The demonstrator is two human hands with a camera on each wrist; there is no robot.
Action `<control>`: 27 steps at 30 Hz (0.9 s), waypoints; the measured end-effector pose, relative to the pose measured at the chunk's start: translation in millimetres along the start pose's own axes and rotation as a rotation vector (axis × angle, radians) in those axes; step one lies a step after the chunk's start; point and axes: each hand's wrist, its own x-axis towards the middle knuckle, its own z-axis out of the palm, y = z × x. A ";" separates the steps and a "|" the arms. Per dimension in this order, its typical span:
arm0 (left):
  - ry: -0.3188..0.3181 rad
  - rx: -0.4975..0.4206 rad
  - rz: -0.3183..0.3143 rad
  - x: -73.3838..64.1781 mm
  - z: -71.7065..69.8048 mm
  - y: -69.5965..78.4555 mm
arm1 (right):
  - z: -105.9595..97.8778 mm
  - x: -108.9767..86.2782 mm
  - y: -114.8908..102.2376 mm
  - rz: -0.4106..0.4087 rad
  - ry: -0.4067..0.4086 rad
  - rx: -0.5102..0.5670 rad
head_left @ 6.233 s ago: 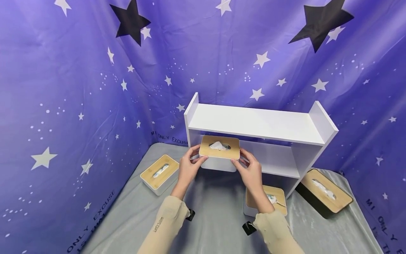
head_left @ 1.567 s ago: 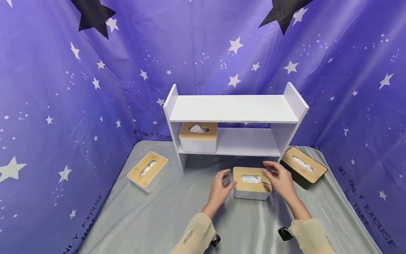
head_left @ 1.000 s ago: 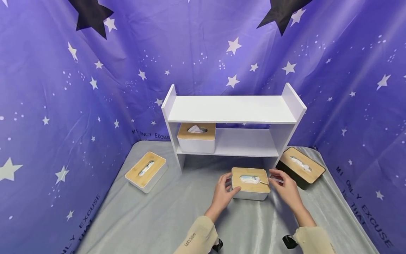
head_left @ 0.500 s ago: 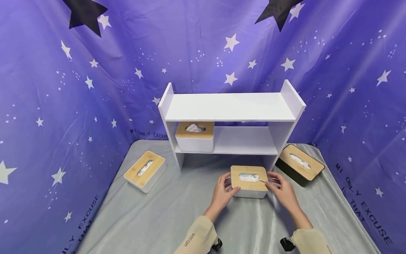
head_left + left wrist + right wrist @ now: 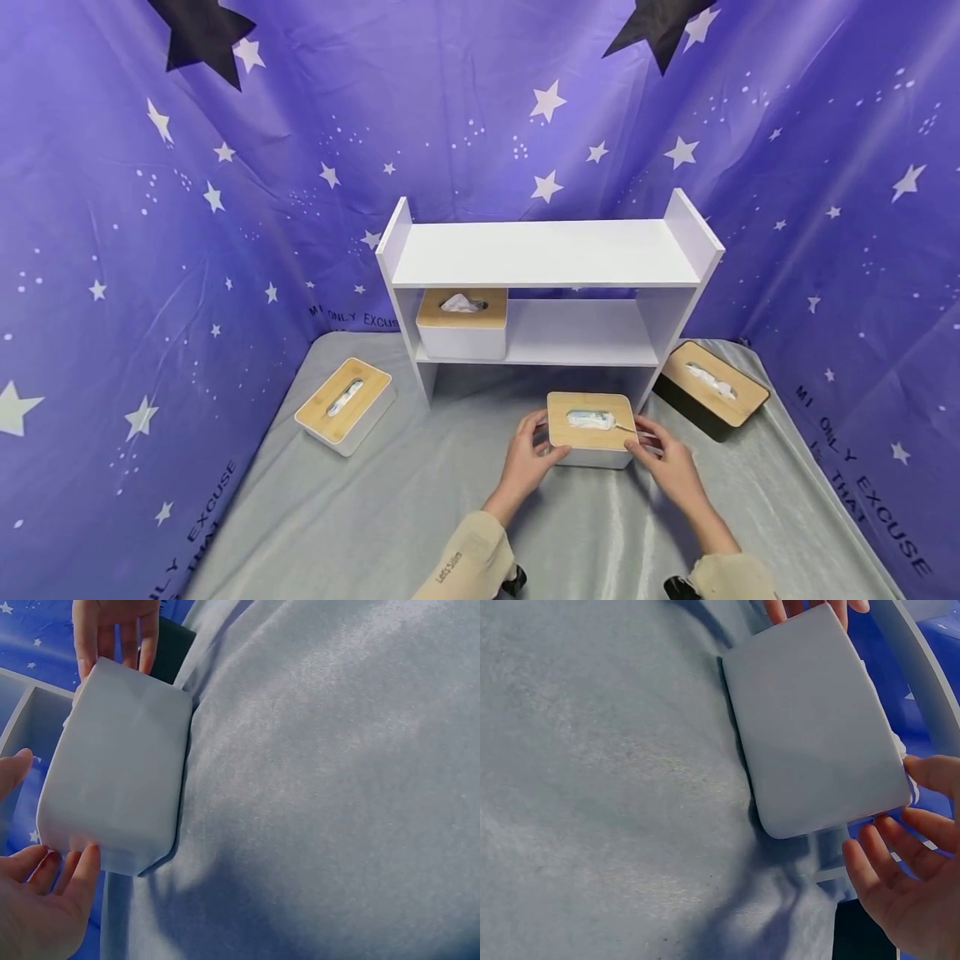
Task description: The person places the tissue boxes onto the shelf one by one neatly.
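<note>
A white tissue box (image 5: pixel 592 458) with a bamboo lid sits on the grey cloth in front of the shelf's lower right. My left hand (image 5: pixel 522 458) holds its left end, fingertips along the side and thumb at the near corner of the lid. At the opposite end my right hand (image 5: pixel 667 462) grips with the thumb near the lid's edge and fingers along the side. The left wrist view has the box's front wall (image 5: pixel 120 757) with the left fingers touching its end. In the right wrist view, the right thumb meets the lid edge; the base is hidden.
A white two-tier shelf (image 5: pixel 543 254) stands behind, with another white tissue box (image 5: pixel 462 340) at the left of its middle board. Another white tissue box (image 5: pixel 347 404) lies angled at left. A dark-sided tissue box (image 5: pixel 712 387) stands at right. Purple star curtains (image 5: pixel 480 108) surround the cloth.
Earlier both hands held a tissue box at the shelf's left; it now rests on the middle board. The hands moved to the front box, and the right hand has since closed onto its end.
</note>
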 end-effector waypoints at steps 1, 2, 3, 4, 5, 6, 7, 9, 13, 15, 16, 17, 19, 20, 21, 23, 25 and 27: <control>-0.003 -0.004 0.004 -0.1 -0.2 -0.5 | 0.5 -0.3 -0.4 0.006 -0.003 0.004; -0.005 -0.005 0.009 -0.4 -0.5 -1.0 | 1.0 -0.9 -0.5 0.012 -0.006 0.012; -0.005 -0.005 0.012 -1.1 -0.9 -1.4 | 1.8 -1.7 -0.6 0.018 -0.009 0.019; -0.005 -0.001 0.019 -1.7 -1.2 -2.0 | 2.5 -2.6 -0.6 0.023 -0.014 0.027; -0.003 0.003 0.026 -2.4 -1.4 -2.7 | 3.2 -3.5 -0.9 0.029 -0.018 0.039; 0.001 0.004 0.030 -2.7 -1.4 -3.2 | 3.5 -4.4 -1.1 0.033 -0.024 0.052; 0.003 0.004 0.035 -2.8 -1.3 -3.7 | 4.0 -5.1 -1.4 0.034 -0.026 0.065; 0.012 -0.002 0.046 -3.1 -0.7 -4.3 | 4.2 -6.0 -1.4 0.029 -0.027 0.077; 0.032 -0.025 0.050 -3.4 1.3 -5.0 | 3.4 -6.5 -1.6 0.024 -0.030 0.083; 0.046 -0.018 0.041 -5.1 2.2 -6.2 | 3.9 -7.4 -0.6 0.031 -0.033 0.072; 0.051 -0.013 0.032 -6.2 2.6 -6.7 | 4.2 -8.4 -0.5 0.038 -0.037 0.067; 0.054 -0.009 0.018 -7.4 3.0 -7.0 | 4.4 -9.6 -0.4 0.042 -0.040 0.064; 0.060 -0.004 0.006 -9.3 3.8 -7.8 | 4.8 -11.4 -0.5 0.051 -0.042 0.063; 0.064 -0.004 0.003 -9.6 4.0 -7.7 | 5.0 -11.9 -0.9 0.053 -0.041 0.064; 0.067 -0.007 0.006 -9.4 4.2 -7.6 | 5.1 -11.8 -1.4 0.052 -0.042 0.065; 0.068 -0.013 0.007 -8.1 3.9 -6.5 | 5.2 -10.4 -2.4 0.055 -0.037 0.062; 0.070 -0.014 0.012 -5.6 3.3 -5.2 | 5.3 -7.6 -3.0 0.062 -0.034 0.051; 0.069 -0.010 0.015 -2.9 2.5 -3.6 | 5.1 -4.5 -3.5 0.064 -0.030 0.044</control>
